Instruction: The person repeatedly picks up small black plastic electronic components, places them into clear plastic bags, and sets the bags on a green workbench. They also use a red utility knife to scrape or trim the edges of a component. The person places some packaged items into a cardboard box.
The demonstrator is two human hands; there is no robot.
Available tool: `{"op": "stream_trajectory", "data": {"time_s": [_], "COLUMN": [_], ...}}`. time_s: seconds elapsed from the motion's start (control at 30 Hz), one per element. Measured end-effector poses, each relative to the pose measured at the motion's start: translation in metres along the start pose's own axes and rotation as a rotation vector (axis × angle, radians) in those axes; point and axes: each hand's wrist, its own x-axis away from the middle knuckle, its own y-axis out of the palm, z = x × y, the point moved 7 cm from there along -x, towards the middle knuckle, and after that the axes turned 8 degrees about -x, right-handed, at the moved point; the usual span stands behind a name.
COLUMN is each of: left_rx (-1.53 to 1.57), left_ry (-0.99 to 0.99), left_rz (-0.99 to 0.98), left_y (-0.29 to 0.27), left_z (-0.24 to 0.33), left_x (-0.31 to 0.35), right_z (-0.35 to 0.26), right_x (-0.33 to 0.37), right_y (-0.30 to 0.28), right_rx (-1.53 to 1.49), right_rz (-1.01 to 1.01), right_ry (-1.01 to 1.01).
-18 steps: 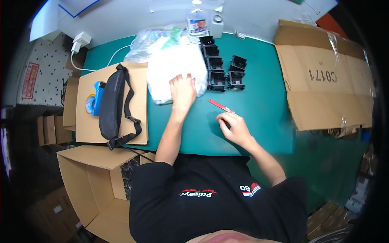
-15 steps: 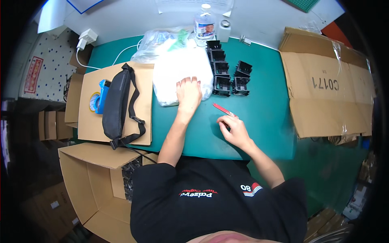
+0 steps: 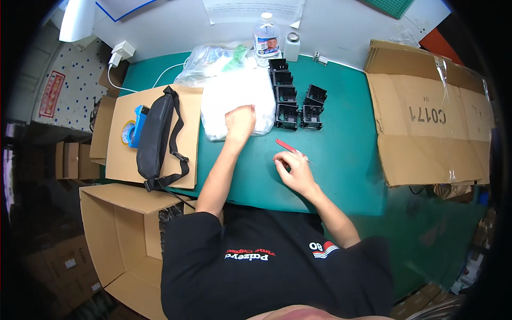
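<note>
My left hand (image 3: pixel 241 121) rests on the near part of a plump white plastic bag (image 3: pixel 237 90). Its fingers are curled down, and the fingertips and anything in them are hidden. Over the green tabletop, my right hand (image 3: pixel 295 172) is held low with thumb and fingers bent in together; whatever they pinch is too small or hidden to make out. Just beyond its knuckles lies a slim red-handled tool (image 3: pixel 286 145), partly covered by the fingers. Several black plastic frames (image 3: pixel 287 114) stand in two columns right of the bag.
At the left, a black waist bag (image 3: pixel 154 136) and a blue tape dispenser (image 3: pixel 140 125) lie on flat cardboard (image 3: pixel 120 160). An open carton (image 3: pixel 101 234) holding black parts stands below. Behind are a clear bottle (image 3: pixel 266 42) and a small dispenser bottle (image 3: pixel 292 48). A large carton (image 3: pixel 426 138) is at right.
My left hand's fingers, stretched over the white bag before, are now curled under. My right hand has shifted slightly left beside the red tool. The whole view has moved a little.
</note>
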Motion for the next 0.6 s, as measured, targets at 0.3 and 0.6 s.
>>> {"op": "stream_trajectory", "data": {"time_s": [0.3,0.6], "left_rx": [-0.118,0.792], "left_ry": [0.181,0.208], "left_rz": [0.216,-0.078], "left_y": [-0.015,-0.061], "left_z": [0.002,0.036], "left_x": [0.014,0.117], "right_z": [-0.001,-0.021], "right_x": [0.015,0.018], "right_y": [-0.010,-0.029], "right_rx": [-0.061,-0.043], "right_rz": [0.085,0.179], "right_ry": [-0.042,-0.152]}}
